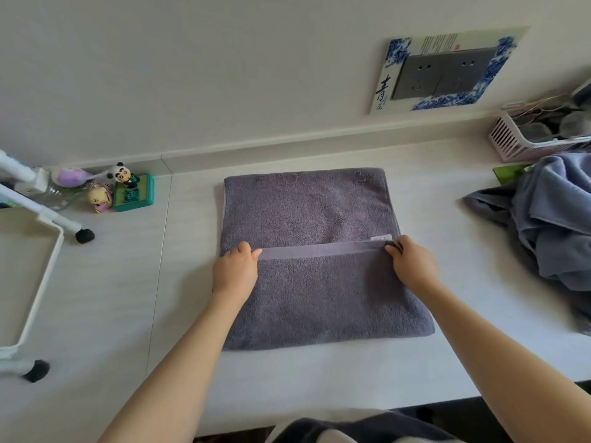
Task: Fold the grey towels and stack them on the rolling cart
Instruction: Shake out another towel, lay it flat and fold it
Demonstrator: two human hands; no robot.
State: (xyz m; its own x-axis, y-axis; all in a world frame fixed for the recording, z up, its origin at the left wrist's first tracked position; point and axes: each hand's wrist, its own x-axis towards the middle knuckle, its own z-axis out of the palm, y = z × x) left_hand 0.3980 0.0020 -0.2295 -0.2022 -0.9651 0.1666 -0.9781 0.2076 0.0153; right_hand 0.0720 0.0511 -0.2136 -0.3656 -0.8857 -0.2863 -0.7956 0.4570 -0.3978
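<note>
A grey towel (307, 212) lies flat on the white table (447, 251) in front of me, its near half folded up over the far half. The folded hem runs across the middle. My left hand (235, 270) pinches the left end of that hem, and my right hand (412, 263) pinches the right end by a small white label. A heap of unfolded grey towels (550, 225) sits at the right edge. The white rolling cart (35, 276) stands at the left, its top tray bare.
Small toy figures (124, 190) and a plastic bottle stand at the back left by the wall. A pink slatted basket (524, 139) sits at the back right. A socket panel (444, 75) is on the wall. The cart's black castors (84, 235) rest on the table.
</note>
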